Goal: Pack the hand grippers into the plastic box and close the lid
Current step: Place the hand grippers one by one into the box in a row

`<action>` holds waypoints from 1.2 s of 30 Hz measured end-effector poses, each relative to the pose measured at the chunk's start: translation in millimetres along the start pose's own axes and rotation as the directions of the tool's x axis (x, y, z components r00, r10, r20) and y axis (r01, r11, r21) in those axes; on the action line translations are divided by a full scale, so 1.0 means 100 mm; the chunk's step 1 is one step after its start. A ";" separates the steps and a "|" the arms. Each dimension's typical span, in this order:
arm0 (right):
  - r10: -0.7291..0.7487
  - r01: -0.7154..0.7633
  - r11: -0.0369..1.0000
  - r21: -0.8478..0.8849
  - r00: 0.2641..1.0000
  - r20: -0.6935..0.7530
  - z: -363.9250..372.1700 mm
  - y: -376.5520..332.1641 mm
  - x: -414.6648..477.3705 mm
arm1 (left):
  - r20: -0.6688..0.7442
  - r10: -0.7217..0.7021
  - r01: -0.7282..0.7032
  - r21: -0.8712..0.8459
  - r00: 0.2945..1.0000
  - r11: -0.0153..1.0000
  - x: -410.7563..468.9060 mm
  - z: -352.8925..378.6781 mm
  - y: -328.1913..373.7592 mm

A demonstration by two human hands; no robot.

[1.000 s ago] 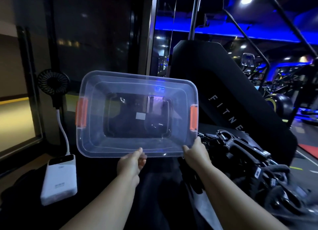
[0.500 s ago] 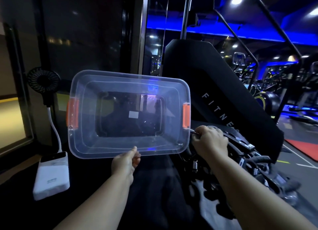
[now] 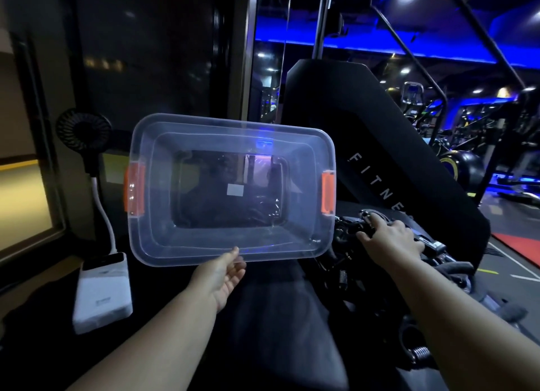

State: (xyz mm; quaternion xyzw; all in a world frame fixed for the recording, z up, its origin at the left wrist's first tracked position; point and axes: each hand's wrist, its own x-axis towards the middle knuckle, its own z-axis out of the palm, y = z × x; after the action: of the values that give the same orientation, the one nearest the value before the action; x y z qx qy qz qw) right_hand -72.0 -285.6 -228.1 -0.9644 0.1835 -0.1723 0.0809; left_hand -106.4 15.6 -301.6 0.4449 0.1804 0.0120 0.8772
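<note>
Plastic box (image 3: 163, 238), clear and with nothing in it, is held up off the dark surface and tipped so that its open mouth faces the camera. An orange latch (image 3: 135, 189) sits on its left end and another orange latch (image 3: 328, 193) on its right end, and a small white label (image 3: 235, 190) shows on its bottom.

At the box's near rim, the left hand (image 3: 225, 273) pinches the edge, thumb on the inside of the rim and fingers underneath it. No other hand touches the box.

Just right of the box, by its lower right corner, lie the hand grippers (image 3: 346, 230), a tangled black pile with metal springs showing. The right hand (image 3: 391, 235) rests on top of this pile, its fingers reaching forward over a ring-shaped part; I cannot tell whether they are closed round a gripper or only laid on it. The two hands are well apart.

Left of the box and lower, a white power bank (image 3: 102, 291) lies flat, and a white neck rises from it to a small black fan (image 3: 83, 133) beside the box's upper left corner. Behind and right of the box stands a black machine panel (image 3: 394, 156) with pale letters reading "FITNE".
</note>
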 end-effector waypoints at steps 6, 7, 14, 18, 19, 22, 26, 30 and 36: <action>-0.013 0.028 0.994 0.104 0.989 -0.148 0.05 -0.04 -0.05 | -0.160 0.169 -0.173 -0.006 0.973 0.985 -0.04 0.00 -0.11; -0.032 0.061 0.987 0.146 0.981 -0.190 0.04 -0.06 -0.07 | -0.191 0.196 -0.204 -0.022 0.962 0.979 -0.04 0.00 -0.11; -0.192 0.454 0.799 0.394 0.814 -0.549 -0.19 -0.43 -0.37 | -0.236 0.315 -0.330 -0.028 0.919 0.943 -0.05 0.02 -0.15; -0.230 0.598 0.634 0.490 0.751 -0.619 -0.25 -0.72 -0.55 | -0.212 0.333 -0.349 -0.042 0.919 0.936 -0.06 0.02 -0.15; -0.247 0.625 0.611 0.486 0.734 -0.633 -0.23 -0.78 -0.58 | -0.193 0.342 -0.358 -0.053 0.919 0.932 -0.07 0.02 -0.14; -0.281 0.647 0.556 0.522 0.738 -0.614 -0.12 -0.94 -0.65 | -0.172 0.365 -0.381 -0.071 0.915 0.922 -0.09 0.03 -0.14; -0.232 0.508 0.581 0.636 0.853 -0.468 0.11 -1.11 -0.60 | -0.211 0.361 -0.380 -0.059 0.908 0.923 -0.06 0.03 -0.16; -0.147 0.372 0.587 0.719 0.923 -0.357 0.25 -1.23 -0.45 | -0.251 0.344 -0.368 -0.058 0.905 0.928 0.00 0.00 -0.19; -0.132 0.255 0.660 0.707 0.965 -0.225 0.34 -1.35 -0.20 | -0.286 0.351 -0.376 -0.035 0.891 0.926 0.01 -0.02 -0.19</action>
State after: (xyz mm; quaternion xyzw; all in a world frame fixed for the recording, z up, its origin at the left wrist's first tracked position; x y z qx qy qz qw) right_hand -33.0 -151.2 -236.3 -0.8495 0.0013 -0.3125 0.4250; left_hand -108.7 5.6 -317.4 0.4250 0.2132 0.2455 0.8448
